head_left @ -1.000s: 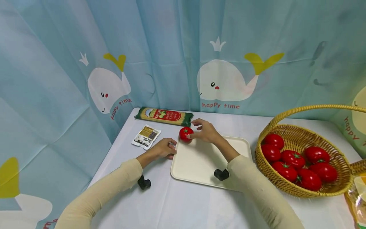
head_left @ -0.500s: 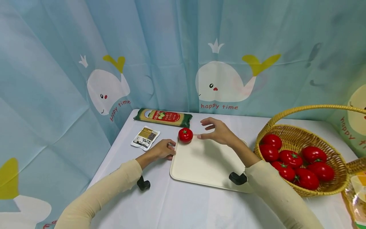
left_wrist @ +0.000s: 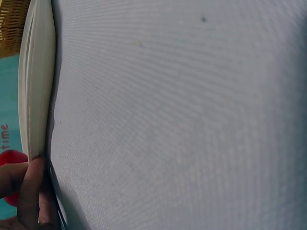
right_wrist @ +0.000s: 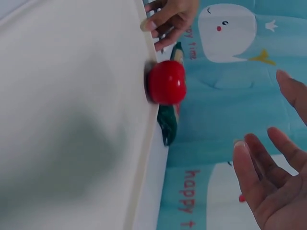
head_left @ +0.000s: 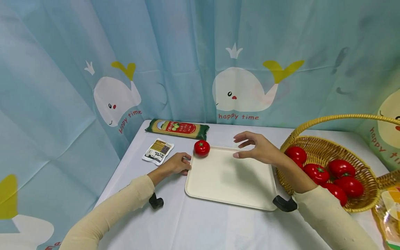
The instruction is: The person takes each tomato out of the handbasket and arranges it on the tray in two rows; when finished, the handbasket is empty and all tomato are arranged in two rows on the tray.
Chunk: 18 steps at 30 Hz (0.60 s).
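Right hand (head_left: 260, 150) has let go of the tomato (head_left: 201, 148) and pulled back toward the basket (head_left: 315, 152), grip released, fingers spread. Tomato sits at the tray's (head_left: 229, 178) far-left corner. Left hand (head_left: 176, 163) pinches the tray's left edge.

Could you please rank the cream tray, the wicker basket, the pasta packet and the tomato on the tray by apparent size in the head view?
1. wicker basket, counting its handle
2. cream tray, close to the basket's bowl alone, so the top two are unsure
3. pasta packet, farther from the camera
4. tomato on the tray
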Motion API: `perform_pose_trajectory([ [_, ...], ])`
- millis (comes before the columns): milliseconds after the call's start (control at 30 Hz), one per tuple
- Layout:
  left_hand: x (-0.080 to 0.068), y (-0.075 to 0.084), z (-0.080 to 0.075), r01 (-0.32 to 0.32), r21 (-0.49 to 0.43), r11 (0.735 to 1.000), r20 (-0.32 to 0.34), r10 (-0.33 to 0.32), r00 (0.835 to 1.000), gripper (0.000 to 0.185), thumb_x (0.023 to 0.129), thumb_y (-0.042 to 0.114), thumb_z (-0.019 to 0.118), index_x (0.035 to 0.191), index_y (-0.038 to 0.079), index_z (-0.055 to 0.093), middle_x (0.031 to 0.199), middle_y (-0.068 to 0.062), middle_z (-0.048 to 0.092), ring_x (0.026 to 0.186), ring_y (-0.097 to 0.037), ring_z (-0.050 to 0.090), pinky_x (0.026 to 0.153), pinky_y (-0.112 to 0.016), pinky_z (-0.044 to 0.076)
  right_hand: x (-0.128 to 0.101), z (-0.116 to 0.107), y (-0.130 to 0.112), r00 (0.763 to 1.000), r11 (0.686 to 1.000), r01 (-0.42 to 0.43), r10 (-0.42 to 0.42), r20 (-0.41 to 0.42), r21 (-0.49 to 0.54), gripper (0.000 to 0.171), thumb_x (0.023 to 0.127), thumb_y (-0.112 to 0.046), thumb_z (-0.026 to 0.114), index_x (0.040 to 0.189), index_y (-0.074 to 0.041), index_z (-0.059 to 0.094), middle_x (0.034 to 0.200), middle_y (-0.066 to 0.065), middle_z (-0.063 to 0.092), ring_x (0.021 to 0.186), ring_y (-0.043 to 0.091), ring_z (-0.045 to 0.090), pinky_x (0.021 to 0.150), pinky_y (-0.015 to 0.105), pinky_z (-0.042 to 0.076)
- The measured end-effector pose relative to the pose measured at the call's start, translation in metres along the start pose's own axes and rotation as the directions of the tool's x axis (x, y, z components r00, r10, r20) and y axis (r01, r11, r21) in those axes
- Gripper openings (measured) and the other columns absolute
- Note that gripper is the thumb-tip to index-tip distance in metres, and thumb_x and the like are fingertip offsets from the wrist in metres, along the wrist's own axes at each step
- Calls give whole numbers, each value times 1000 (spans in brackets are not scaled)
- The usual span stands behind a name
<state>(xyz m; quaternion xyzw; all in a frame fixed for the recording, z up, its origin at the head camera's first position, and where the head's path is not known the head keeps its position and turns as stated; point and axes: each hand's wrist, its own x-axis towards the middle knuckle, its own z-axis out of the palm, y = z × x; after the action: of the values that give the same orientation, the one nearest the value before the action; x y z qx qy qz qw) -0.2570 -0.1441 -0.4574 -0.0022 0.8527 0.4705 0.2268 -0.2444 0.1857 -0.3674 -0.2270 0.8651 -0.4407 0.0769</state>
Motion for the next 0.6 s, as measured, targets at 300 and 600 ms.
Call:
perform_pose_trajectory([
  [300,0,0,0,2,-12,1000,2,-2,1000,45,89,1,69,132,1,57,96,-10,61,73,-14,61,66,-23,62,-38,-28,8,999,1000,-1,2,52,-16,50,84,-24,82,128,-13,60,129,10,62,115,30,63,85,28,59],
  [600,0,-1,1,2,-4,1000,-5,-2,1000,44,89,2,69,131,2,58,98,-11,62,74,-14,62,66,-23,62,-74,-59,27,996,999,4,0,87,-36,51,87,-17,78,133,-12,57,131,16,61,108,10,65,81,27,60],
])
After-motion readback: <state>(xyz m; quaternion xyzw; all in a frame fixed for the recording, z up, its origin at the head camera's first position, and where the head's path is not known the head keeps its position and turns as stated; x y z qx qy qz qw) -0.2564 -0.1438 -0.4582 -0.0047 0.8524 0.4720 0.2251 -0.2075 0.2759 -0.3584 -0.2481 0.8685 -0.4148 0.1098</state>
